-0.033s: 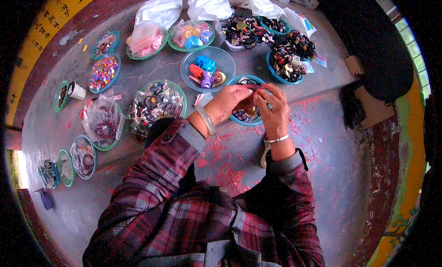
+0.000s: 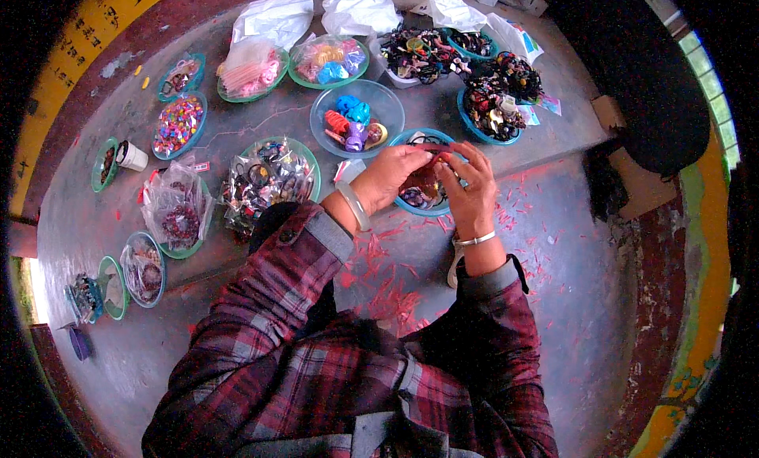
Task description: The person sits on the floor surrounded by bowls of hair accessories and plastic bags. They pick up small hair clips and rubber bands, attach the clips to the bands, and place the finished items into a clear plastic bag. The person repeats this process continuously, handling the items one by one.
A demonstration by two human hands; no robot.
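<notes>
My left hand (image 2: 389, 176) and my right hand (image 2: 470, 181) meet above a blue-rimmed bowl (image 2: 431, 213) of dark hair ties and small trinkets. Both are closed, with fingertips pinching a small dark red piece (image 2: 432, 149) whose exact kind I cannot make out. A pale bangle circles my left wrist, and a silvery one circles the right. Below my right wrist lies a pale looped handle (image 2: 454, 270), partly hidden by my sleeve. Thin red scraps (image 2: 391, 304) are scattered over the grey table between my forearms.
Beyond my hands stands a clear bluish bowl (image 2: 320, 134) of colourful pieces. Bowls with black hair ties (image 2: 494, 110) are at the far right. Left of me are a bowl of bagged accessories (image 2: 269, 177), a bowl of bright beads (image 2: 179, 126) and a white cup (image 2: 133, 156).
</notes>
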